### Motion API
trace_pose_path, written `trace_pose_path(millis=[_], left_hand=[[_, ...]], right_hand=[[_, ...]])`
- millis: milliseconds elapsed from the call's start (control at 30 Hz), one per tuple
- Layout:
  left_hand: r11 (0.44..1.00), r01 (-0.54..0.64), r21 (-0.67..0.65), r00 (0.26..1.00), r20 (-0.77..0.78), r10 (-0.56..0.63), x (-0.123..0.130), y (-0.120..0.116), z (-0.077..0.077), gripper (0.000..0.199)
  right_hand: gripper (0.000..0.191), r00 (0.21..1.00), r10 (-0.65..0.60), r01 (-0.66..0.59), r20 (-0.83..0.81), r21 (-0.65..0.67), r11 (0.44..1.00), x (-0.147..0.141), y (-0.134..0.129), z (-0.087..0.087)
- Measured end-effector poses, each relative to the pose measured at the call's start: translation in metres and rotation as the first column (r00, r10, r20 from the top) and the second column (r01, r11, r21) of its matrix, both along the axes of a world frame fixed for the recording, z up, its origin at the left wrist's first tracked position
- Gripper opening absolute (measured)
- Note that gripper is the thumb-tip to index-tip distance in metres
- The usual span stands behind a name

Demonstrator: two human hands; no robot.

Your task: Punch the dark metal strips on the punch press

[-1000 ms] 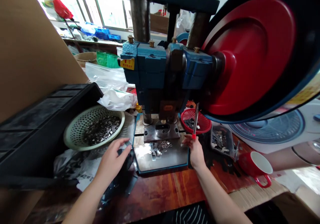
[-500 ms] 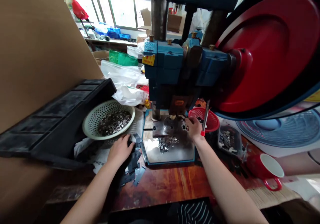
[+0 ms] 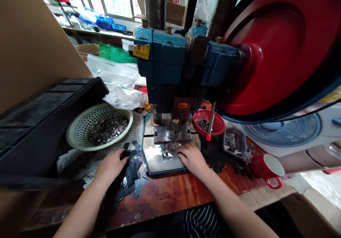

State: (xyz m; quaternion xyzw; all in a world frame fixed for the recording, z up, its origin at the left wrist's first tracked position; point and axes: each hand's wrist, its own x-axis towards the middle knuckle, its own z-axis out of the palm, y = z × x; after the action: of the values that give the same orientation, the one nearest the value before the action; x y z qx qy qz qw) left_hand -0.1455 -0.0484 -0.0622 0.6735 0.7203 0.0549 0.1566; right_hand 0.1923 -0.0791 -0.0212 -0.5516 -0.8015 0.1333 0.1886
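At the left of the press, my left hand point(image 3: 112, 165) has its thumb and fingers closed on a dark flat metal piece at the edge of a loose pile of dark metal pieces point(image 3: 132, 172). My right hand point(image 3: 194, 159) rests low over the press's base plate point(image 3: 157, 165), fingers curled together beside small shiny metal parts point(image 3: 167, 151). Whatever its fingertips pinch is too small to make out. Just behind these parts is the steel die block point(image 3: 173, 133), under the blue press head point(image 3: 167, 59).
A pale green basket point(image 3: 76, 142) with many small metal bits stands left, by a black bin point(image 3: 34, 124). To the right are a red basket point(image 3: 220, 129), a clear tub point(image 3: 241, 153) of metal pieces, a red mug point(image 3: 259, 165) and a red-tipped lever point(image 3: 211, 121). The red flywheel point(image 3: 279, 53) looms above.
My right hand has come away from the die's right side, toward me, down to the small parts on the base plate. My left hand now grips a dark piece. The view has shifted.
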Motion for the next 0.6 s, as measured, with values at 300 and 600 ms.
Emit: trace_pose_path(millis=[300,600], left_hand=[[0.970,-0.236,0.063,0.878,0.441,0.185,0.018,-0.015,0.028,0.039],[0.937,-0.263,-0.232,0.262,0.917,0.301,0.074,-0.041,0.061,0.046]], right_hand=[[0.015,0.967,-0.013,-0.015,0.255,0.106,0.994,-0.013,0.003,0.006],[0.012,0.981,-0.044,0.031,0.189,0.072,0.997,-0.015,0.007,0.009]])
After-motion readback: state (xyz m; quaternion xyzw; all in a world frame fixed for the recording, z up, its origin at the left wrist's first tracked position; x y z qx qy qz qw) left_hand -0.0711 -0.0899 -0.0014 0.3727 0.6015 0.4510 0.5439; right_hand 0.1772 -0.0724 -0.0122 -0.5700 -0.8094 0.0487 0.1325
